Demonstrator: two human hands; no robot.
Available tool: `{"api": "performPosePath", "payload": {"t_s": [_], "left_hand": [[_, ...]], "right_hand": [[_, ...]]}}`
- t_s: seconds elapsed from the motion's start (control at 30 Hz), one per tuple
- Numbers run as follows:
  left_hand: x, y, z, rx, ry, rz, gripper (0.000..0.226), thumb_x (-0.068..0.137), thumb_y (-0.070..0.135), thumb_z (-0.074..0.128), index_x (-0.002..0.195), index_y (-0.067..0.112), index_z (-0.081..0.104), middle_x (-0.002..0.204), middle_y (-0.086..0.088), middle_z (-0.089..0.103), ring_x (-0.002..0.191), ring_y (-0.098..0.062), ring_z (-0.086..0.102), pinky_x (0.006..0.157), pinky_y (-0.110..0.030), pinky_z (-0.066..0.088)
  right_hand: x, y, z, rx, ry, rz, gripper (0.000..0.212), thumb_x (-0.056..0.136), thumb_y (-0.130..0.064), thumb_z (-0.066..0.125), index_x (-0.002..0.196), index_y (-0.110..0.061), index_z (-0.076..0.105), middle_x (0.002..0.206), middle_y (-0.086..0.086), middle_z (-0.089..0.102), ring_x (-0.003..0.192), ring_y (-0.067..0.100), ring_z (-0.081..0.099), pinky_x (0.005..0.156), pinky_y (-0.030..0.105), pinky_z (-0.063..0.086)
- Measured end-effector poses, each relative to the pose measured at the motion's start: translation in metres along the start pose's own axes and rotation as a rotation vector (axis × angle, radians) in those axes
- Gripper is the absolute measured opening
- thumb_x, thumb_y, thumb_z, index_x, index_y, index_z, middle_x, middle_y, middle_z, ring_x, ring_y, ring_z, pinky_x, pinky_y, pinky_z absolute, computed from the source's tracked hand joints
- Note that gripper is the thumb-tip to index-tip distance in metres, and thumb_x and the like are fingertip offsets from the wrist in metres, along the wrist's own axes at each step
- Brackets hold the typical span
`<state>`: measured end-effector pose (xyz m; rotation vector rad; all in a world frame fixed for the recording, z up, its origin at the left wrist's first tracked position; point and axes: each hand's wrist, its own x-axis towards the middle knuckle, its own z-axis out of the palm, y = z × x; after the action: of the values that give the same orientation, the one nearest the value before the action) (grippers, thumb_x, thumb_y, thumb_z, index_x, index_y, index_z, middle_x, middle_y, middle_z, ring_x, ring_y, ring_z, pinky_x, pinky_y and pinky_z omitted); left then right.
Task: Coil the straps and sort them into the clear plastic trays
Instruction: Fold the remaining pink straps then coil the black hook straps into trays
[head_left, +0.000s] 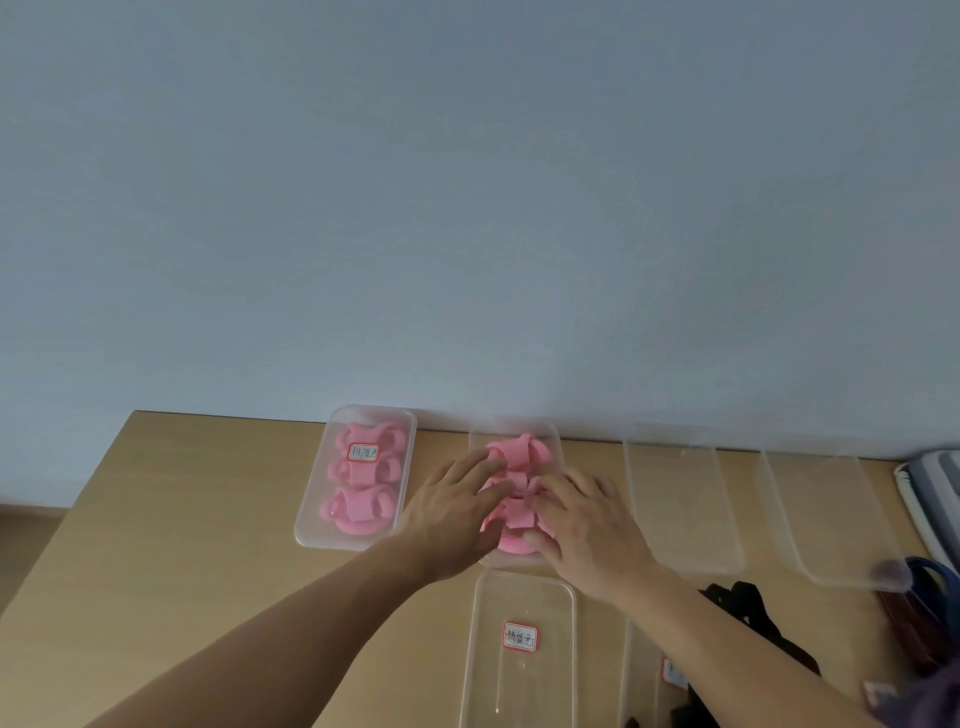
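Labels (520, 636) red-bordered, handwriting illegible | left hand (457, 514) flat on pink straps (514, 448) | right hand (587, 530) grip unclear

Wooden table (208, 519) — clear trays (675, 493) (two hold pink coils (358, 506)), dark straps (753, 618).

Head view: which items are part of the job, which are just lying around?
Job: left hand, right hand, pink coiled straps, their tray, filled pink tray, empty tray, second empty tray, labelled tray, black straps.
Lying about: grey-white object at right edge.
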<state>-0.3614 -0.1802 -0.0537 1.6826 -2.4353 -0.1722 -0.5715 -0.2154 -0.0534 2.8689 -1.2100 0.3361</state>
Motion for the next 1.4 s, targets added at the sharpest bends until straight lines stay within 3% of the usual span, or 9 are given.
{"api": "performPosePath", "payload": {"t_s": [0.13, 0.23, 0.47, 0.7, 0.9, 1.13, 1.27, 1.4], "left_hand": [[0.0, -0.001, 0.004, 0.044, -0.169, -0.006, 0.046, 0.099, 0.036, 0.04, 0.144, 0.025, 0.049, 0.157, -0.002, 0.037, 0.15, -0.023, 0.022, 0.114, -0.04, 0.027], [0.002, -0.002, 0.0, 0.066, -0.191, 0.013, 0.047, 0.102, 0.036, 0.034, 0.147, 0.026, 0.042, 0.161, -0.003, 0.029, 0.152, -0.022, 0.013, 0.116, -0.04, 0.021], [0.005, -0.003, -0.015, 0.063, -0.169, 0.016, 0.047, 0.103, 0.039, 0.031, 0.148, 0.026, 0.039, 0.158, 0.0, 0.032, 0.15, -0.021, 0.015, 0.119, -0.041, 0.02], [-0.017, 0.005, -0.019, -0.006, -0.14, 0.012, 0.047, 0.101, 0.035, 0.037, 0.148, 0.027, 0.04, 0.161, 0.001, 0.028, 0.151, -0.019, 0.014, 0.119, -0.038, 0.018], [-0.058, 0.035, -0.025, -0.122, -0.04, -0.058, 0.047, 0.096, 0.024, 0.047, 0.143, 0.027, 0.049, 0.154, 0.005, 0.039, 0.147, -0.017, 0.024, 0.114, -0.035, 0.027], [-0.109, 0.071, -0.017, -0.228, -0.054, -0.245, 0.043, 0.097, 0.02, 0.048, 0.139, 0.019, 0.052, 0.148, 0.003, 0.043, 0.137, -0.018, 0.035, 0.106, -0.031, 0.033], [-0.131, 0.087, -0.007, -0.307, -0.134, -0.361, 0.043, 0.098, 0.02, 0.048, 0.14, 0.018, 0.05, 0.143, 0.002, 0.047, 0.127, -0.019, 0.044, 0.102, -0.026, 0.035], [-0.14, 0.092, -0.004, -0.357, -0.223, -0.484, 0.046, 0.098, 0.024, 0.047, 0.144, 0.02, 0.045, 0.146, 0.001, 0.044, 0.13, -0.021, 0.042, 0.105, -0.029, 0.033]], "right_hand": [[0.001, -0.006, -0.005, 0.009, -0.063, 0.067, 0.034, 0.087, -0.046, 0.049, 0.099, -0.023, 0.071, 0.109, -0.007, 0.065, 0.103, 0.022, 0.061, 0.082, 0.038, 0.048], [0.003, -0.013, -0.015, 0.036, -0.096, 0.133, 0.039, 0.089, -0.048, 0.046, 0.105, -0.022, 0.071, 0.115, -0.005, 0.064, 0.11, 0.024, 0.059, 0.088, 0.039, 0.048], [-0.013, -0.026, -0.037, 0.052, -0.195, 0.272, 0.05, 0.093, -0.049, 0.025, 0.124, -0.029, 0.059, 0.137, -0.01, 0.049, 0.127, 0.02, 0.041, 0.101, 0.036, 0.033], [-0.048, -0.054, -0.046, 0.151, -0.197, 0.465, 0.031, 0.098, -0.031, 0.045, 0.124, -0.021, 0.058, 0.127, -0.001, 0.053, 0.114, 0.022, 0.05, 0.09, 0.034, 0.045], [-0.073, -0.081, -0.044, 0.236, -0.392, 0.686, 0.037, 0.096, -0.042, 0.043, 0.123, -0.021, 0.054, 0.12, 0.002, 0.055, 0.11, 0.022, 0.055, 0.086, 0.034, 0.046], [-0.095, -0.104, -0.028, 0.314, -0.498, 0.94, 0.086, 0.068, -0.082, 0.051, 0.125, -0.017, 0.047, 0.119, 0.003, 0.057, 0.107, 0.025, 0.059, 0.077, 0.034, 0.045], [-0.098, -0.121, -0.014, 0.236, -0.524, 0.975, 0.09, 0.061, -0.074, 0.063, 0.125, -0.011, 0.046, 0.12, 0.007, 0.055, 0.107, 0.025, 0.059, 0.077, 0.034, 0.043], [-0.1, -0.13, -0.007, 0.273, -0.483, 1.027, 0.086, 0.063, -0.057, 0.076, 0.124, -0.008, 0.041, 0.124, 0.011, 0.052, 0.111, 0.028, 0.059, 0.085, 0.035, 0.048]]}}
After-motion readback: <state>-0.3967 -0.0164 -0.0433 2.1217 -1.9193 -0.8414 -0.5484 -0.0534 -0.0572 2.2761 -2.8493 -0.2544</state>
